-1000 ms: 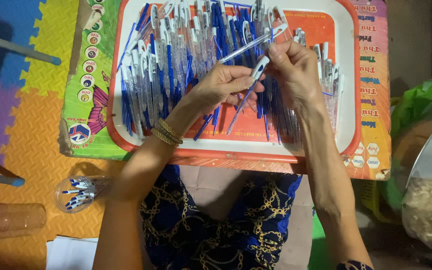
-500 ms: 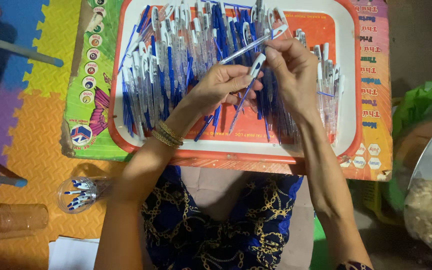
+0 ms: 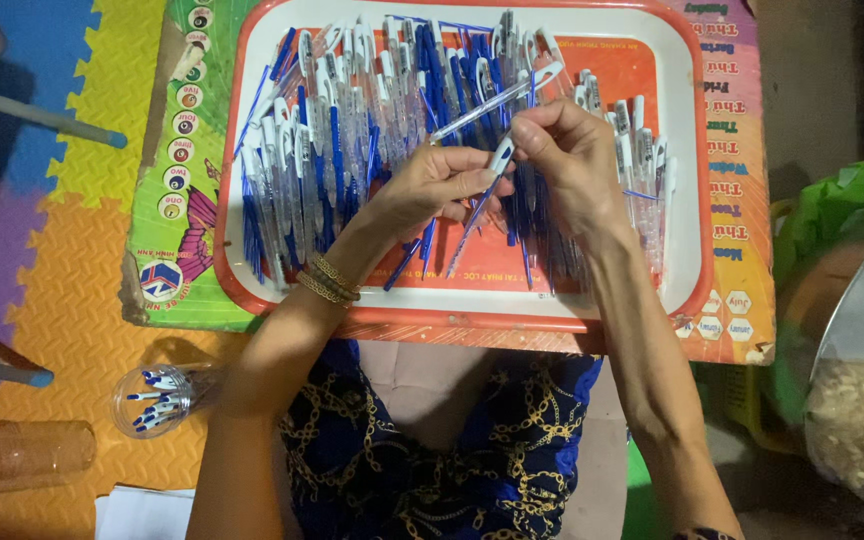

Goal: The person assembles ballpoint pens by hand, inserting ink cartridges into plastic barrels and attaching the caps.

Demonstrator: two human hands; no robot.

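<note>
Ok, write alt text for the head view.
Two hands, left hand and right hand, hold a clear pen and a blue refill above a red-rimmed tray heaped with pens. A plastic cup of small blue parts lies on foam mats.

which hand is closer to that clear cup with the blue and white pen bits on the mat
Left. The left hand is over the tray, up and right of the clear cup. The right hand is beside it, farther right, so farther from the cup.

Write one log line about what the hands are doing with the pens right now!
left hand: holds pen barrel | right hand: pinches blue-tipped pen | below: tray of pens
</note>
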